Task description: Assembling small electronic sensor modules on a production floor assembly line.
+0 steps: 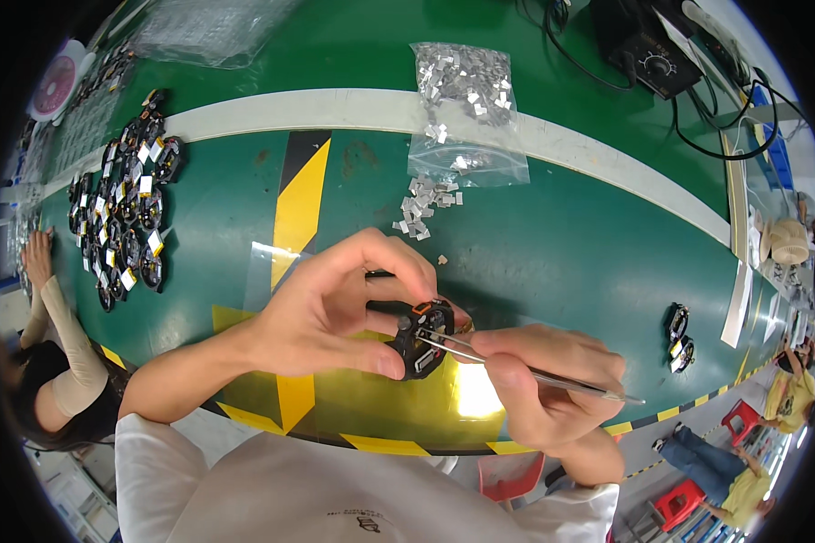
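Observation:
My left hand (344,312) grips a small black electronic assembly (423,348) by its edges, fingers above and thumb below. An orange part shows along its top. My right hand (552,376) pinches metal tweezers (507,364), whose tips reach into the middle of the assembly. Whether the tips hold anything is too small to tell. Beyond my hands lies a loose pile of small silvery-white pieces (417,210), beside the mouth of a clear zip bag (466,100) with many more inside. A tiny tan bit (442,260) lies between the pile and my hands.
Many similar black assemblies (127,213) with white pieces are clustered at the left; a couple more (679,339) lie at the right. A black control box (652,54) with cables stands at the far right. Another person's hand (38,258) is at the left edge. Yellow-black tape (299,204) crosses the green table.

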A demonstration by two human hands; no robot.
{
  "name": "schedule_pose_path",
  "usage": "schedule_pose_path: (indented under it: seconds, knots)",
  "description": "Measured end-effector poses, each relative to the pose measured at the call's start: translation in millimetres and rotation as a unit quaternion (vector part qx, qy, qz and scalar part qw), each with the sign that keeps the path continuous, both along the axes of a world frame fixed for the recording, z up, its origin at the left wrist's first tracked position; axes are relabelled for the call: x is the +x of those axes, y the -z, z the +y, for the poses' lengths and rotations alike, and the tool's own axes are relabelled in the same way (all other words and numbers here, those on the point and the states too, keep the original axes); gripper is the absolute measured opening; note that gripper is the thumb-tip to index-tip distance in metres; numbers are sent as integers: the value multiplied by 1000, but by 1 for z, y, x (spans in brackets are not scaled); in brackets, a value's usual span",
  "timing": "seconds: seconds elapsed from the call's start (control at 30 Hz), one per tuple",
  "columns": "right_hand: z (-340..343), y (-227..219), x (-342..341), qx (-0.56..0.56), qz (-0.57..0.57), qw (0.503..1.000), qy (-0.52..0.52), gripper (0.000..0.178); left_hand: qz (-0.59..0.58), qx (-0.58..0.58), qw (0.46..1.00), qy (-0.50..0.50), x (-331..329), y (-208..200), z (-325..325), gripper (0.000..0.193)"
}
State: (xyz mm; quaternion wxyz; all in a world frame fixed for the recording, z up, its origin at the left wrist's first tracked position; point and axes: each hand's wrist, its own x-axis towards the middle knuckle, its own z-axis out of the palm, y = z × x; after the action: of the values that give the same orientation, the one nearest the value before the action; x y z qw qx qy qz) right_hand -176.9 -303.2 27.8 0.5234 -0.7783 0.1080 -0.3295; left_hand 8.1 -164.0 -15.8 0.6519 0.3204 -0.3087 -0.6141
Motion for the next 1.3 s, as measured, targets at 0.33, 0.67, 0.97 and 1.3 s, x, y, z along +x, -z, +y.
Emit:
schedule_pose_path:
  seconds: [0.33, 0.67, 0.97, 1.3]
  knots:
    - [5, 4, -1, -64, -4, 997, 48, 23, -32, -2, 999, -5, -1, 2, -1, 46]
    - [7, 8, 2, -89, -14, 994, 59, 21, -56, -38, 997, -19, -2, 10, -1, 44]
    - [9, 14, 3, -108, -41, 990, 77, 23, -45, -12, 998, -40, -7, 4, -1, 44]
    - [7, 10, 5, -126, -33, 990, 61, 24, -64, -2, 997, -43, -5, 0, -2, 43]
